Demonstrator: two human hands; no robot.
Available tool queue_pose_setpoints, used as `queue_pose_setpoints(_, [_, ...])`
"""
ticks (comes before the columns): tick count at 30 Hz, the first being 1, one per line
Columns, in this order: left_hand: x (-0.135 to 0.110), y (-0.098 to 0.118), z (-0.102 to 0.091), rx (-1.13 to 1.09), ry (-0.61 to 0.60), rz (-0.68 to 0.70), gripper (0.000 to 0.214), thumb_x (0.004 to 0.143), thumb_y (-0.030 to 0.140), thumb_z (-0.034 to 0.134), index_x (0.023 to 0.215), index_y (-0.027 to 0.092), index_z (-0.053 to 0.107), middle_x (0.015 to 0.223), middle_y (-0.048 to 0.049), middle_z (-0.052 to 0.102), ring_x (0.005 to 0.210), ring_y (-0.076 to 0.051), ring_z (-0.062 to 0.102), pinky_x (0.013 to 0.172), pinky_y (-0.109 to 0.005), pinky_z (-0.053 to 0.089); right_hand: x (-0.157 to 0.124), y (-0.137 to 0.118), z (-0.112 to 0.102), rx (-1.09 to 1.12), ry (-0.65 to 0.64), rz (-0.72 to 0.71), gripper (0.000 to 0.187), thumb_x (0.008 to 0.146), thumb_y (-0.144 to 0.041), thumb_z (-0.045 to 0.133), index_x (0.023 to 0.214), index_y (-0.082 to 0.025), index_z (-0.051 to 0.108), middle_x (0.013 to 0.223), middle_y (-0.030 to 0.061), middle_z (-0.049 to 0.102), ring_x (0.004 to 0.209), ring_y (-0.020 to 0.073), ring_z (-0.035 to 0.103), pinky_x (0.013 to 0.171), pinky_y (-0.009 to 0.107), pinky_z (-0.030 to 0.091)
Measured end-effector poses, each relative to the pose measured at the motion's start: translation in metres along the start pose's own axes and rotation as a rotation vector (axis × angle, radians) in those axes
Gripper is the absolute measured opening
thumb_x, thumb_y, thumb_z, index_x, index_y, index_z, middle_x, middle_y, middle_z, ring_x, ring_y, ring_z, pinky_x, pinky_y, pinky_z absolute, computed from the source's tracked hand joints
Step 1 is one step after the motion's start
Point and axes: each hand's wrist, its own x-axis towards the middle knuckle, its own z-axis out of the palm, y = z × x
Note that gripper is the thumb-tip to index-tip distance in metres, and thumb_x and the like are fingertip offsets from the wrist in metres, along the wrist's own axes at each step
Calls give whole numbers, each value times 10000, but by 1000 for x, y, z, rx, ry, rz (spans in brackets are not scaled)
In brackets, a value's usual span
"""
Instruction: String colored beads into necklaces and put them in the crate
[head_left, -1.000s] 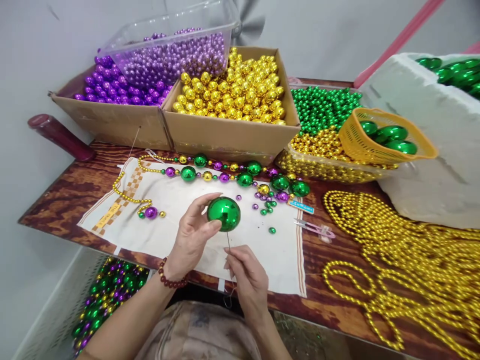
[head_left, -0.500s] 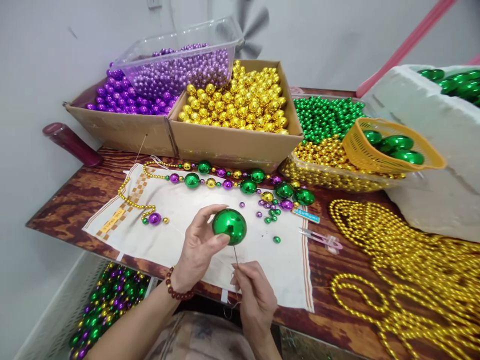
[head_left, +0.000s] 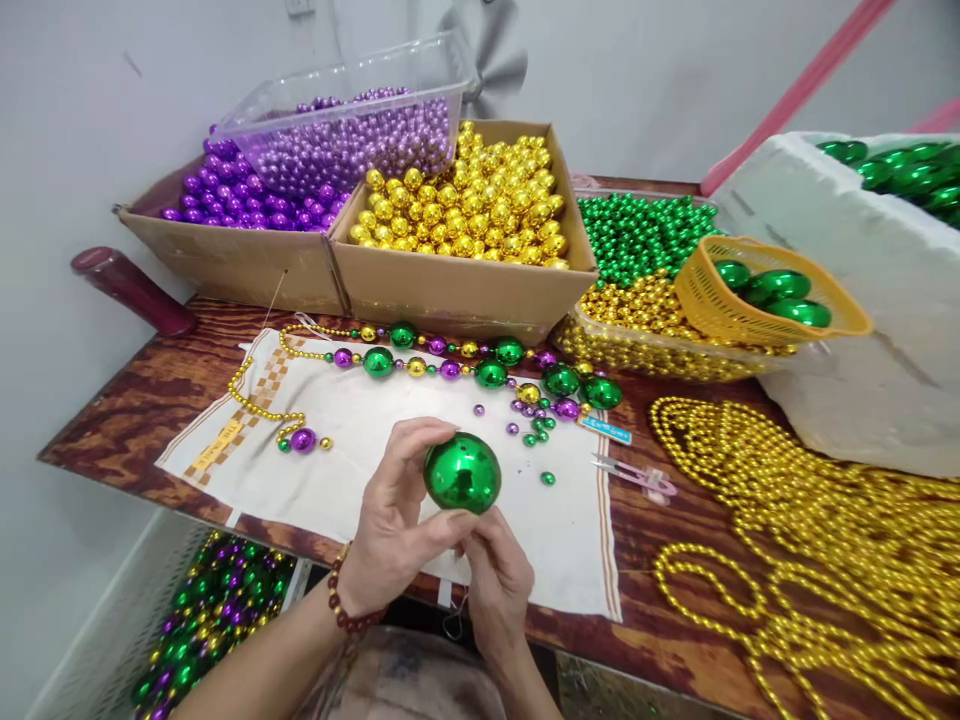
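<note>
My left hand (head_left: pixel 397 520), a bracelet at its wrist, grips a large shiny green bead (head_left: pixel 463 474) between thumb and fingers above the white cloth (head_left: pixel 420 420). Just under the bead, the fingers of my right hand (head_left: pixel 496 570) are pinched on a long needle, its shaft now hidden by the bead and my fingers. A thin thread (head_left: pixel 452 625) loops down below. Behind my hands a bead strand (head_left: pixel 450 369) in green, gold and purple lies across the cloth. Small loose green beads (head_left: pixel 536 437) and purple ones sit to the right of the bead I hold.
Cardboard boxes of purple beads (head_left: pixel 255 195) and gold beads (head_left: pixel 465 200) stand behind. To the right are a yellow basket (head_left: pixel 847 310), pink thread snips (head_left: pixel 637 477) and piled gold bead chains (head_left: pixel 840 530). A maroon bottle (head_left: pixel 135 290) leans at left; a crate of finished-looking strands (head_left: pixel 217 620) sits below.
My right hand has moved up to the green bead, and the needle shaft that showed below it is now out of sight. The bead has tilted and sits slightly lower.
</note>
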Motion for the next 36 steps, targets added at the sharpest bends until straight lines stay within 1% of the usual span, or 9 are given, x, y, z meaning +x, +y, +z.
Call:
queue_pose_setpoints(4, [3,-3,-3,-50,58,-45,491,805,266,782,1275,306,645,1219,-60,563,1127,-183,577,946,-248,537,-7,5,-3,-18,-26,-20,236,974,-80,524,990,-248,690,742,-19,579,672,101,567,589,222,439])
queue_pose_setpoints(7, [10,-5,-6,-179,131,-151,419,809,289,778,1216,306,679,1163,-46,610,993,-141,609,847,-212,554,-17,10,-8,-56,-56,-25,263,965,-65,530,1040,-257,693,733,-21,586,673,104,580,589,220,451])
queue_pose_setpoints(10, [17,-4,-7,-278,174,-249,418,756,302,822,1157,281,705,1074,-38,637,885,-117,606,771,-195,554,-26,14,-11,-73,-59,-9,263,961,-65,535,1037,-258,695,729,-21,586,665,106,583,573,216,453])
queue_pose_setpoints(14, [20,-4,-4,-317,205,-312,430,722,302,845,1130,259,715,1056,-39,627,868,-115,598,750,-196,550,-31,17,-8,-54,-39,-13,274,960,-58,526,1052,-256,692,738,-17,586,661,106,582,577,220,455])
queue_pose_setpoints(20, [7,-11,2,-274,99,-278,439,785,281,801,1206,291,680,1093,-41,638,919,-131,614,801,-208,550,-21,9,2,34,33,24,266,968,-56,508,1036,-242,686,763,-15,571,654,94,572,594,223,458])
queue_pose_setpoints(24, [0,-14,0,-187,127,-233,457,786,278,803,1222,300,665,1197,-42,613,1012,-146,610,867,-213,541,-12,2,3,30,18,8,269,968,-58,507,1035,-241,693,772,-11,577,658,95,574,596,228,456])
queue_pose_setpoints(28, [0,-16,-2,-137,133,-211,441,804,327,786,1221,286,650,1212,-57,607,1012,-159,613,862,-236,549,-10,3,1,-11,-41,-35,295,963,-53,517,1087,-253,694,767,-10,586,686,107,590,601,234,458])
queue_pose_setpoints(33, [1,-18,-1,-70,132,-138,487,770,282,813,1228,293,648,1226,-57,584,1117,-192,592,930,-267,540,-7,8,2,-10,1,-14,260,971,-56,518,1039,-245,684,773,-17,571,653,87,568,593,223,454])
queue_pose_setpoints(36, [3,-17,-5,-155,70,-205,396,866,330,717,1249,282,627,1310,-81,584,1165,-214,592,986,-337,528,-5,9,1,-26,-13,-15,243,971,-61,525,1028,-236,684,760,-18,565,649,87,565,591,223,455])
